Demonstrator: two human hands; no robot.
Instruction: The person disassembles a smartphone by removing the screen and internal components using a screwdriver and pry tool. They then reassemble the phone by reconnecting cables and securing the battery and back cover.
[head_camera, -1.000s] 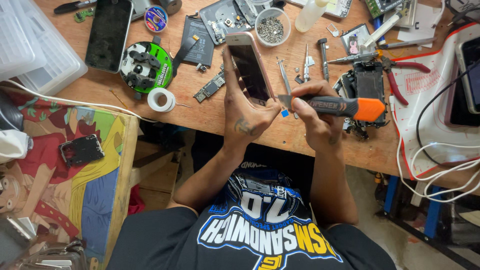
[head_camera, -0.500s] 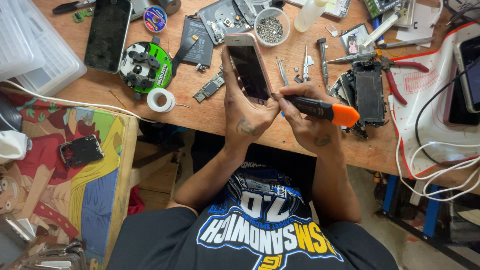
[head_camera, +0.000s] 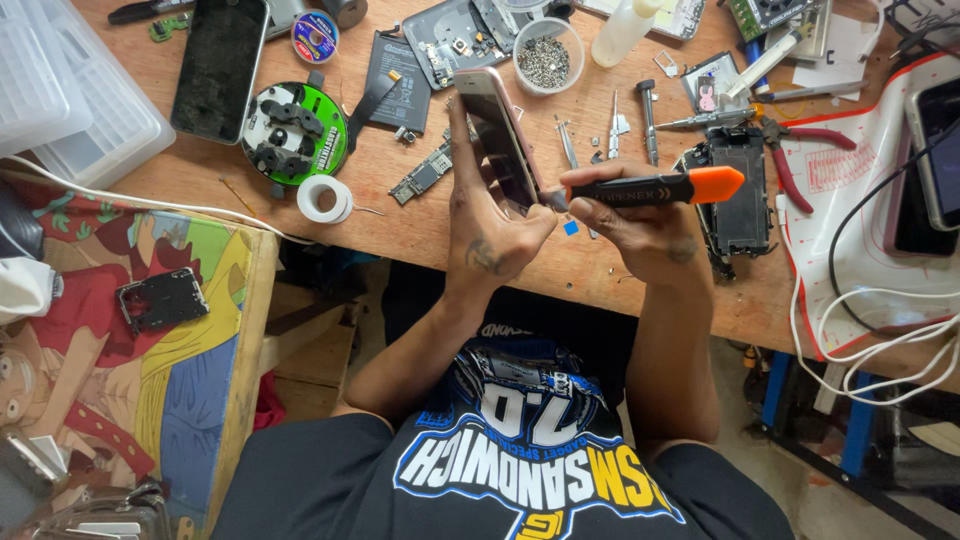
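My left hand (head_camera: 488, 215) grips a pink-edged smartphone (head_camera: 497, 135), held up on its side above the wooden bench (head_camera: 420, 225). My right hand (head_camera: 640, 215) holds a pry tool with a black handle and orange end (head_camera: 660, 187), lying level, its tip pressed at the phone's lower right edge. A small blue pick (head_camera: 570, 228) lies on the bench just under the tool.
Around lie a black phone screen (head_camera: 218, 65), a green round holder (head_camera: 295, 132), a tape roll (head_camera: 324, 198), a battery (head_camera: 402, 95), a bowl of screws (head_camera: 546, 55), tweezers, screwdrivers, red-handled pliers (head_camera: 800, 160), a phone frame (head_camera: 738, 190) and white cables (head_camera: 880, 330).
The pry tool has swung from slanting down to nearly level, and its tip stays at the phone's edge. The phone has tilted slightly in my left hand.
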